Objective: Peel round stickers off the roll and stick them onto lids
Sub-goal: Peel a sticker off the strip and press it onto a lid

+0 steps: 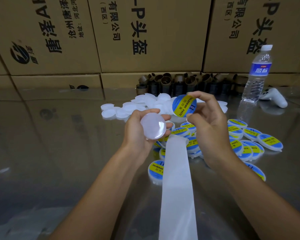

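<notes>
head | left fingers [146, 111] grip lid [153, 126] | right fingers [203, 97] pinch sticker [184, 105] | backing strip [177, 179] cropped

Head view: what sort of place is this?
Likely a packing or warehouse bench: stacked cardboard cartons behind, piles of blank lids and stickered lids on a shiny table, plus empty roll cores.

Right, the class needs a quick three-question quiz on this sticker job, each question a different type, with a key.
1. True or false: the right hand pinches a round sticker.
2. The left hand holds: A a bare lid, B a bottle, C a cardboard tube.
3. Which pile lies farther from the person, the bare lids or the stickered lids?
Key: 1 true; 2 A; 3 the bare lids.
</notes>
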Demonstrator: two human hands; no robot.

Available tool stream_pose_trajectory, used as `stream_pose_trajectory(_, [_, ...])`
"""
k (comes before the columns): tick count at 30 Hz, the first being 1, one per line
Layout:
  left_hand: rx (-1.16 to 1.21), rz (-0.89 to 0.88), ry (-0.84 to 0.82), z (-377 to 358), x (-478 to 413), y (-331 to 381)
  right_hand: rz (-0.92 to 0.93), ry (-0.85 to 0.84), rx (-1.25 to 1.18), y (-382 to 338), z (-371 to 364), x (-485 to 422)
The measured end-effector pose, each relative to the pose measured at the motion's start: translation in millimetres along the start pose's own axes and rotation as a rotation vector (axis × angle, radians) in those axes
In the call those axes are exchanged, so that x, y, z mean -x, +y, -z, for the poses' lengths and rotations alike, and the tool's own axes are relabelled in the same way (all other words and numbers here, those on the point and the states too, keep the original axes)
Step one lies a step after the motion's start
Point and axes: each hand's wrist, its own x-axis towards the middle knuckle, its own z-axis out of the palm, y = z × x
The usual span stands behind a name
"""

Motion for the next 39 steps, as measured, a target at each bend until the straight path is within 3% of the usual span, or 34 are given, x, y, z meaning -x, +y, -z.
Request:
stream_pose_trajectory(6, [0.057, 0.095, -0.161, -2.8, 4.6, -1.1, 0.071, -0.088, -0.003, -6.8, -4.8, 4.8])
stream_pose_trajectory(11, [-0.010, 0.139, -0.240, -3.2, 6.1, -2.7, 0.150, -0.140, 0.231, -4.2, -6.9, 9.1])
stream_pose_trajectory(24, [-0.049, 0.173, -0.291, -2.9, 4.0, -8.5, 0.234, -0.231, 0.460, 1.6, -8.9, 12.0])
stream_pose_trajectory(39, [-0.039, 0.208, -0.338, -3.6, 5.5, -8.3, 0.249, -0.270, 0.516, 6.4, -6.9, 11.6])
